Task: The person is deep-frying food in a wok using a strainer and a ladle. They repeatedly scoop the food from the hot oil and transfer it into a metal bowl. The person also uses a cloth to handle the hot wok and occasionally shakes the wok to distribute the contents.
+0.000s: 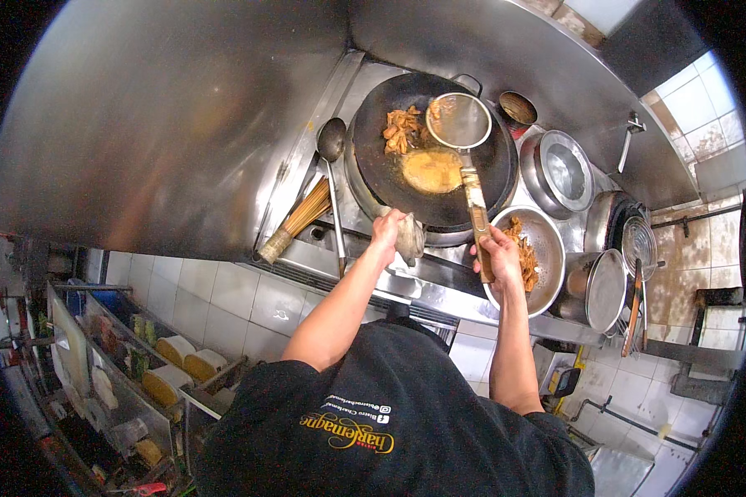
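My left hand (386,231) grips a folded cloth (413,241) at the near rim of a large dark wok (373,171). In my right hand (501,256) is the wrapped handle of a round mesh strainer (460,127), whose head is over the wok's far right part. Browned food pieces (401,129) lie in the wok, beside a pool of yellowish, bubbly oil (432,171). Some brown food also shows at the strainer's left side; whether it is in or under the mesh I cannot tell. Below my right hand stands a perforated metal bowl (552,267) with more brown pieces (528,264).
Left of the wok lie a long-handled ladle (332,141) and a bamboo wok brush (298,218). A small tin (517,109), a metal pot (538,171) and a covered pot (575,289) stand to the right. Steel splash walls (180,124) enclose the stove.
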`<state>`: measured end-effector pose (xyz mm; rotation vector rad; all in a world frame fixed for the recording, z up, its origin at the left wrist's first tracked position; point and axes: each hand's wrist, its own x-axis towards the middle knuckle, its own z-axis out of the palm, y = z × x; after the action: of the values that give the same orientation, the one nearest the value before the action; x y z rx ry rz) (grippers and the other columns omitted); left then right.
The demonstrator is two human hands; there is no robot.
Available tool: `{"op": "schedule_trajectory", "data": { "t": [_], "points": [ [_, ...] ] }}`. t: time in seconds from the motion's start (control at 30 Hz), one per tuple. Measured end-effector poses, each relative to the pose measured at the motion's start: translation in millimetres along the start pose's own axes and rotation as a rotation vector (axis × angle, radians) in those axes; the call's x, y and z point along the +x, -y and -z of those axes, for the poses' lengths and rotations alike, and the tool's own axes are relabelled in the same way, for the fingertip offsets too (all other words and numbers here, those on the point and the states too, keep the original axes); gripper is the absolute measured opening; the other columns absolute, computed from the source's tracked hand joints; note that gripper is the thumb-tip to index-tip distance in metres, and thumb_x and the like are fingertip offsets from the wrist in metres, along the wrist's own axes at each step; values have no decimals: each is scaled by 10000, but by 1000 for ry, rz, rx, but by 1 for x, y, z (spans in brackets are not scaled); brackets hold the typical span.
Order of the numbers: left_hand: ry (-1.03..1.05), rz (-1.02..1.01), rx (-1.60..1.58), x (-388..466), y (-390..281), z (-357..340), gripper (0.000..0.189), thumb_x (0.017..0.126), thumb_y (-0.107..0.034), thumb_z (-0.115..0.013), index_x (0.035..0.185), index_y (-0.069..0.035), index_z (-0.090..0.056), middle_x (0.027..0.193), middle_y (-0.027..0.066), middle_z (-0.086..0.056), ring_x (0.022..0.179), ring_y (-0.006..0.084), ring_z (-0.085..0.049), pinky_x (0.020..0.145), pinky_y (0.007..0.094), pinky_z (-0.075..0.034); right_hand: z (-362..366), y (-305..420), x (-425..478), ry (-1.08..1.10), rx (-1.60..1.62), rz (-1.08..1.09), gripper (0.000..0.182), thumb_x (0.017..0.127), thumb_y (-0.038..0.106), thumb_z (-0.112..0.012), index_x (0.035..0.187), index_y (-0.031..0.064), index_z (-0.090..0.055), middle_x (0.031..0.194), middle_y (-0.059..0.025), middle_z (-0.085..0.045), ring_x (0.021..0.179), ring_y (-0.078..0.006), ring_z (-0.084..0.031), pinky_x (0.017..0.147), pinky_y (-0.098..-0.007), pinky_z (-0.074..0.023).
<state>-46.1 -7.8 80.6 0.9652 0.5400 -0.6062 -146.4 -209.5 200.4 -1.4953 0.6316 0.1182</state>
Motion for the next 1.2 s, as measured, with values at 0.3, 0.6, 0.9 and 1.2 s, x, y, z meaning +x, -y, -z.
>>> {"op": "schedule_trajectory", "data": {
  "t": [0.3,0.6,0.9,1.2],
  "points": [
    [-55,-208,51,-29,-1,9,244,777,-228,-570,848,2,-606,827,91,-619,751,183,-590,704,341,-470,3,-41,26,-166,-632,115,373,893,109,-489,1257,48,-542,767,-152,-649,492,-213,-619,447,-331,-511],
    [-25,-228,73,-32,-6,26,304,824,-271,-550,893,17,-619,885,94,-626,803,189,-594,736,339,-476,-28,-63,1,41,-273,90,344,905,117,-472,1236,61,-549,653,-116,-599,466,-175,-587,399,-331,-498],
    [-73,-308,118,-34,-27,62,273,784,-248,-583,913,-12,-630,877,70,-617,813,170,-578,746,316,-461,-22,-39,-28,215,-243,-54,439,901,83,-484,1340,70,-489,680,-56,-568,454,-123,-528,397,-288,-465],
    [-299,-684,1269,-100,-80,154,535,772,-178,-576,1249,32,-458,1061,261,-608,981,369,-589,873,420,-458,-8,-49,-15,211,-156,-104,444,898,90,-499,1342,69,-489,698,-52,-567,432,-120,-506,391,-258,-427]
  ]
}}
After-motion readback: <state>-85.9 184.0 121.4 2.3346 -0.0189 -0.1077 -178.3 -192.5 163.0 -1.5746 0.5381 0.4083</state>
